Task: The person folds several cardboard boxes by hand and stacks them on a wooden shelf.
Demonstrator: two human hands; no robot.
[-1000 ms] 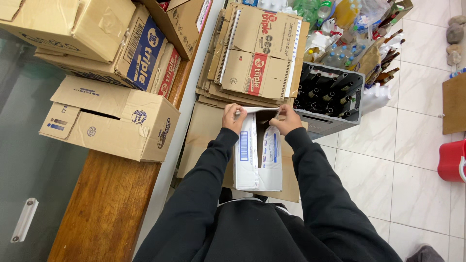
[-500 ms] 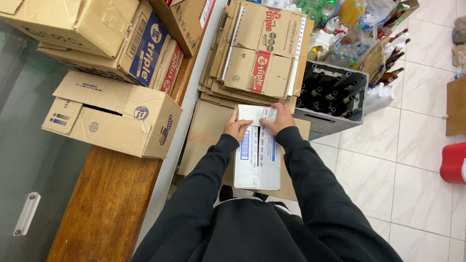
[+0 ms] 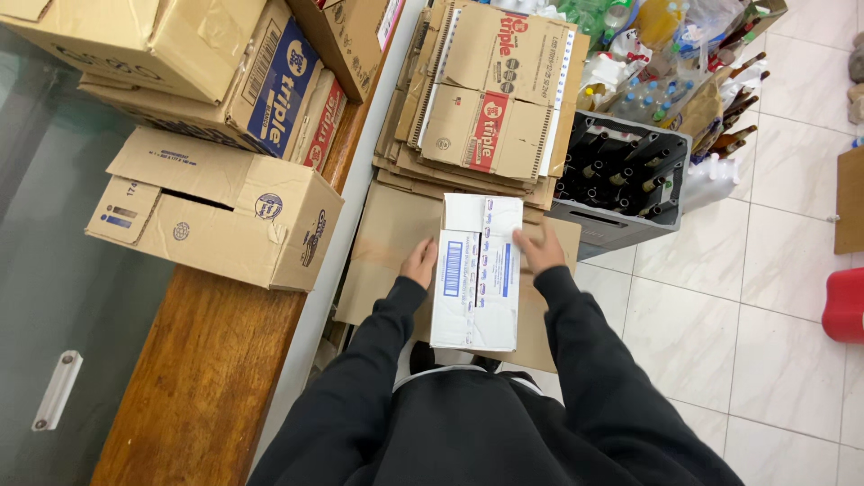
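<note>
- The white carton [image 3: 477,274] sits in front of the person's chest, above a sheet of flattened brown cardboard [image 3: 387,243] that lies on the floor.
- The left hand [image 3: 418,263] presses flat against the carton's left side, fingers together and pointing away from the body. It does not wrap around an edge; it bears on the wall.
- The right hand [image 3: 540,247] does the same on the right side, slightly further from the body. The carton is clamped between the two palms, which steadies a wide, light box that one hand cannot span.
- The carton's top flaps lie shut, with a seam running along its length. A blue printed panel shows on the left half.
- Whether the carton rests on the cardboard sheet or hangs clear of it cannot be told from this view.
- Just beyond the carton is a stack of flattened boxes [image 3: 490,99], laid flat one on another so they take little room.
- To the right of the stack stands a grey bottle crate [image 3: 621,184] with dark bottles upright in its cells. Loose plastic bottles [image 3: 630,54] lie behind it.
- To the left, a wooden counter [image 3: 207,378] carries a closed brown box [image 3: 216,211] and more boxes piled behind it.
- A red container [image 3: 846,306] stands on the tiled floor at the right edge, well apart from the hands.
</note>
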